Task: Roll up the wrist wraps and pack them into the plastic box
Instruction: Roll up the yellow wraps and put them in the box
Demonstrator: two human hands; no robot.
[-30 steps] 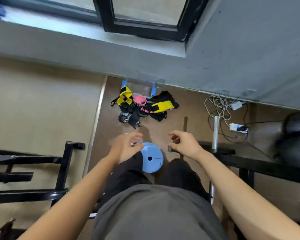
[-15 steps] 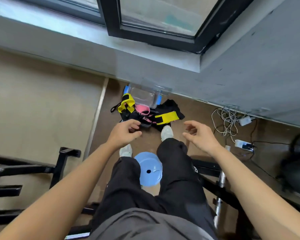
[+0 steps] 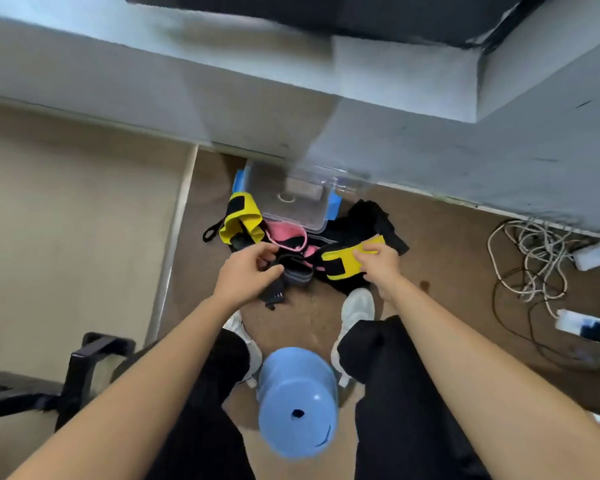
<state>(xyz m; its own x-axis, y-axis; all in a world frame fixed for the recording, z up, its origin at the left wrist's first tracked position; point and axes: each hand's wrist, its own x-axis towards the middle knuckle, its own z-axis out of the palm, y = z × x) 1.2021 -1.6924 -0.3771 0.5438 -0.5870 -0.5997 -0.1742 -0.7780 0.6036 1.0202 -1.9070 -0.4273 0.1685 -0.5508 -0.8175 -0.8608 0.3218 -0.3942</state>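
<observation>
A pile of wrist wraps lies on the brown floor by the wall: a yellow-and-black wrap (image 3: 239, 216) at the left, a pink one (image 3: 288, 237) in the middle, a black-and-grey one (image 3: 293, 271) in front, and a second yellow-and-black wrap (image 3: 342, 263) at the right. Behind them stands a clear plastic box (image 3: 291, 202) with blue latches, open at the top. My left hand (image 3: 248, 271) pinches the black-and-grey wrap. My right hand (image 3: 378, 263) grips the right yellow wrap.
A blue plastic stool (image 3: 297, 401) stands between my legs and white shoes. Tangled white cables and a power strip (image 3: 541, 261) lie at the right. A black metal frame (image 3: 84, 368) sits at the lower left. The grey wall runs just behind the box.
I have bent forward and down. Both hands reached onto the pile; the left closed on the black-and-grey wrap and the right, open before, took hold of the yellow wrap.
</observation>
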